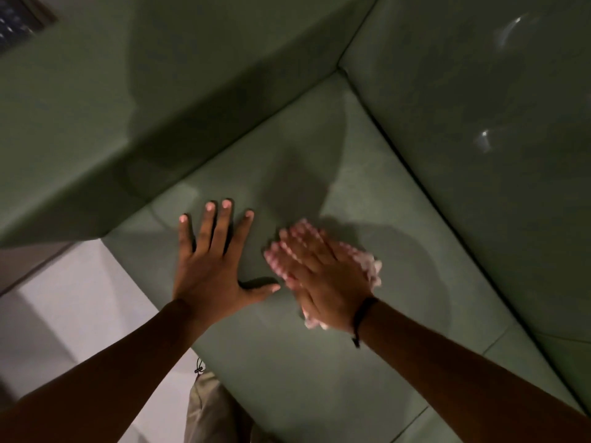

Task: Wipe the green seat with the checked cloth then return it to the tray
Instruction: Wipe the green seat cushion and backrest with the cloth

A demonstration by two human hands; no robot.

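Note:
The green seat [367, 193] fills most of the view, a flat cushion in a corner between two padded walls. My right hand [319, 276] lies flat on the pink-and-white checked cloth [367, 266], pressing it onto the cushion; the hand and cloth are blurred by motion. Only the cloth's edges show around the fingers and wrist. My left hand [211, 260] rests palm down on the seat just left of it, fingers spread, holding nothing. No tray is in view.
A green armrest block [128, 107] rises at the left and a glossy green backrest [479, 123] at the right. Pale floor [64, 314] lies beyond the seat's left edge. Beige trousers [211, 410] show at the bottom.

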